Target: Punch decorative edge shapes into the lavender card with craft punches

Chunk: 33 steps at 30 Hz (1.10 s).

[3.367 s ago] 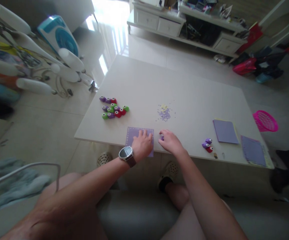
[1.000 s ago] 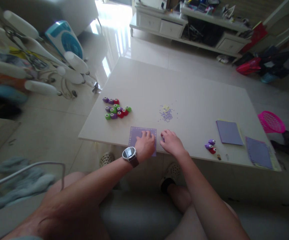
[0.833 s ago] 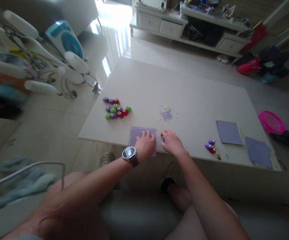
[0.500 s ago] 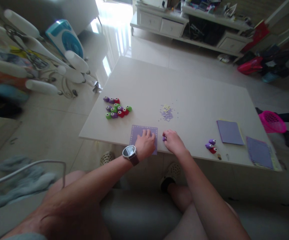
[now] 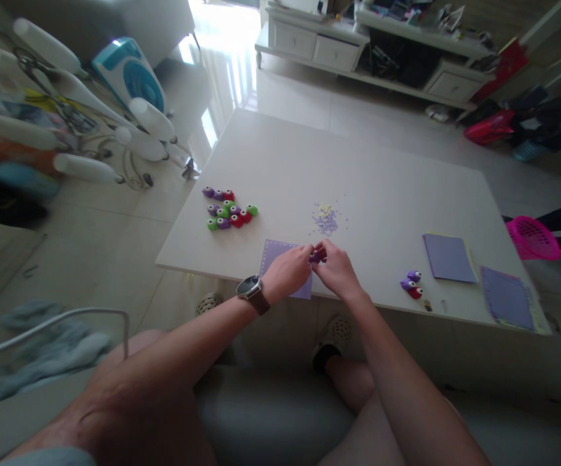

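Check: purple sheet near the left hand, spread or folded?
Spread: the purple sheet lies flat, dotted border showing; the left hand hides part.

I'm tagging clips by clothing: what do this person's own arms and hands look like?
The left hand and right hand are ungloved. A round, dark-faced watch with silver rim and brown strap circles the left wrist. Both forearms are bare; greyish fabric, perhaps a sleeve, shows lower left.
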Motion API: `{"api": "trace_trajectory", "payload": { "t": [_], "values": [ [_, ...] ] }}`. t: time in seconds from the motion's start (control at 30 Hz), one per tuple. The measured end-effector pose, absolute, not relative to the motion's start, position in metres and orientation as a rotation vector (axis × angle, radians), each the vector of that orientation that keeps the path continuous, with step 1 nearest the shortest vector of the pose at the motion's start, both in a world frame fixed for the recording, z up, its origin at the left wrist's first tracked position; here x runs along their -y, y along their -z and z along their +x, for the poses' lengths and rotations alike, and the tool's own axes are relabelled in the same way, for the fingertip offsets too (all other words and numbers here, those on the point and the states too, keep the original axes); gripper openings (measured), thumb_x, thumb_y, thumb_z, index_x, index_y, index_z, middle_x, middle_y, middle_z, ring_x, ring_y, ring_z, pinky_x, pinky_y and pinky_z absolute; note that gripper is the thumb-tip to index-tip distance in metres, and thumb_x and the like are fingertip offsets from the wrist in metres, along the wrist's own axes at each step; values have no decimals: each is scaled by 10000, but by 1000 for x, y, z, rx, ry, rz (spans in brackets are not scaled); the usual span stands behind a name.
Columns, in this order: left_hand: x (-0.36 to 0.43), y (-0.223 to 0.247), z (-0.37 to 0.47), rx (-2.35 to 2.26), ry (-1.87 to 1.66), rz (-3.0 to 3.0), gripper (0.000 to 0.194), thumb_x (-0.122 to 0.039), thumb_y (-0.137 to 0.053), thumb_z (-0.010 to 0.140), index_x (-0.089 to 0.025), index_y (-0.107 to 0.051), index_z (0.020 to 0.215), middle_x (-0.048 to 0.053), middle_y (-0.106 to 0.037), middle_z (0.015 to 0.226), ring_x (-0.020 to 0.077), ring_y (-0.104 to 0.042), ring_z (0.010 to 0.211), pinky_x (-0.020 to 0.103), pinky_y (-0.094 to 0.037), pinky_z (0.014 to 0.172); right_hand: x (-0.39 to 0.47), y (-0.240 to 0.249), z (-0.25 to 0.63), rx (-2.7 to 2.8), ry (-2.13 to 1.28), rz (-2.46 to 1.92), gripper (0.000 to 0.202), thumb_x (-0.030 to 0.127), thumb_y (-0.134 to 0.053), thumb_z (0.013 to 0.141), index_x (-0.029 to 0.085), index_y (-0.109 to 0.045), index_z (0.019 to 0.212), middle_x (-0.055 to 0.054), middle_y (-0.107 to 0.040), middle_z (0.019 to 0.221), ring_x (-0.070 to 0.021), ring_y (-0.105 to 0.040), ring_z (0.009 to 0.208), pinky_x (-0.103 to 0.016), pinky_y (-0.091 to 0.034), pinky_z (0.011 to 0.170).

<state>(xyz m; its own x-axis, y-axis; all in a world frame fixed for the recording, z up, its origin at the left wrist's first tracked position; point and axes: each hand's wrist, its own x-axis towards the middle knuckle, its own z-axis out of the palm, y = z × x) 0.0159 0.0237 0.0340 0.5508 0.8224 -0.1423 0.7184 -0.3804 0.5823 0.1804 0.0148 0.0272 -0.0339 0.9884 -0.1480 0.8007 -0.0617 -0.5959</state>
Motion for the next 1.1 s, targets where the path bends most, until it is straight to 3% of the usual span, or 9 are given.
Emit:
{"api": "trace_trajectory", "payload": {
  "t": [0.3,0.47,0.87,1.1],
  "values": [
    [-39,-27,4,-1167,-396,2171,193,-202,-535,1045,-201,-668,1185,82,-686,1156,223,-708,1008,334,-564,878,-14,-29,176,1761,-783,-1645,176,139,-687,832,242,-605,948,-26,-751,900,-218,-740,864,-369,-585,851],
    [-47,-37,-6,-1274,-332,2150,175,-272,-555,1060,-181,-679,1144,91,-687,1150,217,-700,1006,324,-548,884,-14,-25,176,1754,-798,-1553,224,122,-680,820,235,-616,1002,-56,-709,1059,-219,-720,958,-382,-615,883],
    [-82,-43,-71,-1821,21,2182,242,-204,-472,1035,-141,-706,1036,146,-679,1231,263,-710,1035,348,-541,846,-7,-20,177,2078,-748,-1597,221,82,-655,855,223,-635,1024,-74,-676,1077,-240,-655,998,-404,-532,944],
    [-83,-40,-75,-1863,129,2166,330,-119,-383,1009,-128,-673,1167,176,-674,1288,283,-726,1049,365,-559,843,-6,-20,178,2124,-782,-1610,191,86,-641,885,224,-639,1017,-74,-677,1079,-242,-654,1029,-388,-514,954]
  ]
}}
